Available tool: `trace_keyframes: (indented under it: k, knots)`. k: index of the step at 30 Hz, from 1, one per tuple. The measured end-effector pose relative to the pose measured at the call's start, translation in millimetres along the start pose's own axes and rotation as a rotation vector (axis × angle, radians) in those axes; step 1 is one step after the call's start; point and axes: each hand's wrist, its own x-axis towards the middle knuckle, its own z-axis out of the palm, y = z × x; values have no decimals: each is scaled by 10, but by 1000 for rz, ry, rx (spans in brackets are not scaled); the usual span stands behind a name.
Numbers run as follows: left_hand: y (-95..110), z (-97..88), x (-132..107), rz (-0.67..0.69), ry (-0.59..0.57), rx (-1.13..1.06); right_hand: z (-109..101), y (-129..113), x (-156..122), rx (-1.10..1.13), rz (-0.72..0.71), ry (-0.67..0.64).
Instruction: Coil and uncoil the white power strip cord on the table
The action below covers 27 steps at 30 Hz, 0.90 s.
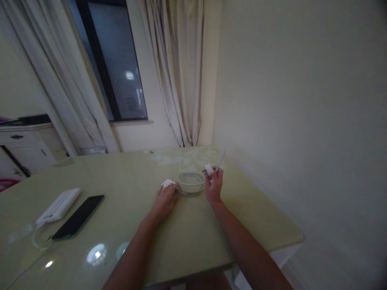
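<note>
My left hand [165, 199] rests on the table with its fingers around the near side of a small white power strip [167, 183], whose dark socket holes face up. In my right hand [214, 187] is a white plug [209, 169], raised a little above the tabletop, its metal prongs pointing left. A short piece of white cord sticks up behind that hand. Between the two hands lies a loosely coiled white cable [190, 175]. My fingers partly hide both the strip and the plug.
A pale green, glossy table [187, 233] reaches to the wall on the right. On its left lie a white power bank-like box [59, 206] with a cable and a black phone [78, 217]. Curtains [181, 72], a window and a white cabinet [28, 145] stand behind.
</note>
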Motion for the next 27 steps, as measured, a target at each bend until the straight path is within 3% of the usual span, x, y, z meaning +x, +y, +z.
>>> trace_keyframes:
  k: [5, 11, 16, 22, 27]
  knots:
    - [169, -46, 41, 11, 10, 63, 129, -121, -207, 77, 3, -314]
    - [324, -82, 94, -19, 42, 203, 87, -163, -192, 147, 20, -476]
    - [320, -152, 62, -5, 28, 254, 105, -144, -189, 195, 88, -422]
    - [403, -233, -9, -122, -141, 225, 135, -112, -192, 214, 158, -347]
    - [436, -267, -14, -229, -24, 275, 82, 24, -134, 130, 126, -137]
